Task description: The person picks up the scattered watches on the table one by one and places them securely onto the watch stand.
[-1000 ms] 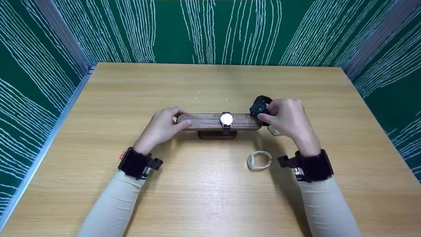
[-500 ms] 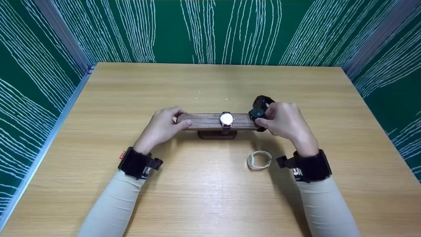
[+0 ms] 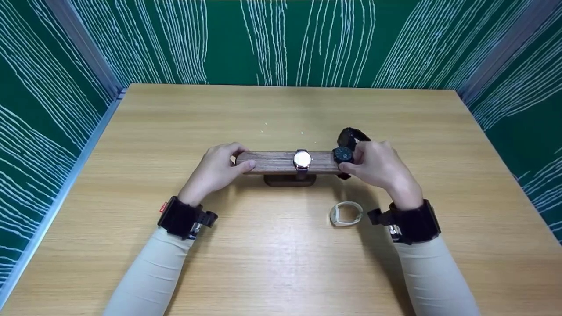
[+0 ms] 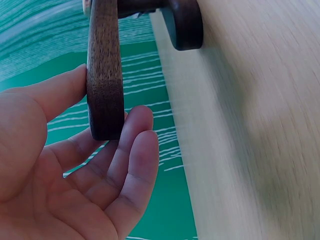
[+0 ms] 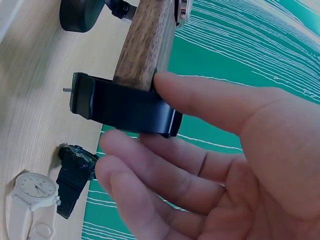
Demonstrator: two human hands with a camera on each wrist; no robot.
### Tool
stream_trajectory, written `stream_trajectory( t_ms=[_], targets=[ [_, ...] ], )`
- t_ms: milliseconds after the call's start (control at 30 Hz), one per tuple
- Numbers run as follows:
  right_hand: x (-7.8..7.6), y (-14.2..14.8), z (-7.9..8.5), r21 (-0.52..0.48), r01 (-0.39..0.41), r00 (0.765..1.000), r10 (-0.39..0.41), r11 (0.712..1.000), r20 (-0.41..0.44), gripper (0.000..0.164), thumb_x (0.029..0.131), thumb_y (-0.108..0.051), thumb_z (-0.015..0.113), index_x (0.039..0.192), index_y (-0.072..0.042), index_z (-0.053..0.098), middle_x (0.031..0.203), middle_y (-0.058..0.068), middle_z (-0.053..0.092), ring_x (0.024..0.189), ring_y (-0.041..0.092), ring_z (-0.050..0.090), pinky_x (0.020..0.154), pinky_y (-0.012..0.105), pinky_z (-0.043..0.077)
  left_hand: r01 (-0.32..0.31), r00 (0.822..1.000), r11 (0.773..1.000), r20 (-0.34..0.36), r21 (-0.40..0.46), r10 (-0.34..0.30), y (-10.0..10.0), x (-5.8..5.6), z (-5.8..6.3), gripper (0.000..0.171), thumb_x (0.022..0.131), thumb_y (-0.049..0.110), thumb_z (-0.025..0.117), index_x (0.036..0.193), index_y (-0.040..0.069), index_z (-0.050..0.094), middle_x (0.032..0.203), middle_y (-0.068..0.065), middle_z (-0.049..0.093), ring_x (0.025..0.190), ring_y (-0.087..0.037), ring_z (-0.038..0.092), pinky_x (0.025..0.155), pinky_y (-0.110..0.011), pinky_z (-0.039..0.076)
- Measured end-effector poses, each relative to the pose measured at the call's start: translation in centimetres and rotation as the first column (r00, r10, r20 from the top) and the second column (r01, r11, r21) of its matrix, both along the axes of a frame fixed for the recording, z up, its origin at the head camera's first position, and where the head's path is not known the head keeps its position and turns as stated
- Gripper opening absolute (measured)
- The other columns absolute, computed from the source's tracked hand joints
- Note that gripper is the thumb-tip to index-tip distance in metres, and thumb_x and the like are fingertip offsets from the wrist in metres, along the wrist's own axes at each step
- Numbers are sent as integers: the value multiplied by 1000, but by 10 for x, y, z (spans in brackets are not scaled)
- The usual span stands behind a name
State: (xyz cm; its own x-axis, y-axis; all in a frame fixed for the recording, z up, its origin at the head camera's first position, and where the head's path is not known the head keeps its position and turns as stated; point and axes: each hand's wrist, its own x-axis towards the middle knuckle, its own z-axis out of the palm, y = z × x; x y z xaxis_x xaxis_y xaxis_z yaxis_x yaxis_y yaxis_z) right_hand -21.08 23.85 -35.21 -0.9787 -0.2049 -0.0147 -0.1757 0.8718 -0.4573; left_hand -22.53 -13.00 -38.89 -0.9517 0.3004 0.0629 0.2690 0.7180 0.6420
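A watch stand with a dark wooden bar (image 3: 274,162) stands mid-table. My left hand (image 3: 219,166) grips the bar's left end, and in the left wrist view its thumb lies on one side of the wood (image 4: 104,75) with fingers on the other. Around the bar's right end is a black watch (image 3: 343,154), pinched by my right hand (image 3: 380,164). The right wrist view shows its black band (image 5: 127,107) across the wooden end, between thumb and fingers. A watch with a pale dial (image 3: 302,159) and dark strap sits right of the bar's middle.
In front of the stand, a white watch (image 3: 346,213) lies on its side on the table. Another black watch (image 3: 351,137) is behind the bar's right end. In the right wrist view, a white watch (image 5: 35,190) lies beside a black one (image 5: 75,175). Green walls enclose the table.
My right hand has moved left and slightly down, sliding the black watch farther onto the bar's right end. The left hand and the stand have stayed put.
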Motion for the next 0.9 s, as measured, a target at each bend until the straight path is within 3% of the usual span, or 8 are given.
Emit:
stream_trajectory(
  t_ms=[400, 900],
  targets=[
    [1, -5, 0, 27, -14, 999, 13, 1000, 37, 35, 95, -32, 80, 83, -5, 61, 85, 14, 66, 77, 28, 58, 64, 36, 44, 5, 1000, 1000, -2, -3, -5, 0, 0, 1, 41, 102, 40, 73, 128, 8, 71, 119, -8, 73, 104, -29, 65, 95, -44, 51],
    [3, -12, -2, 19, -23, 998, 22, 1000, 57, 35, 96, -32, 79, 86, -3, 60, 89, 17, 66, 80, 30, 60, 67, 37, 47, 4, 1000, 1000, 2, -5, -4, 0, 0, 1, 42, 101, 40, 73, 130, 9, 70, 123, -9, 73, 111, -28, 64, 101, -48, 49]
  ],
)
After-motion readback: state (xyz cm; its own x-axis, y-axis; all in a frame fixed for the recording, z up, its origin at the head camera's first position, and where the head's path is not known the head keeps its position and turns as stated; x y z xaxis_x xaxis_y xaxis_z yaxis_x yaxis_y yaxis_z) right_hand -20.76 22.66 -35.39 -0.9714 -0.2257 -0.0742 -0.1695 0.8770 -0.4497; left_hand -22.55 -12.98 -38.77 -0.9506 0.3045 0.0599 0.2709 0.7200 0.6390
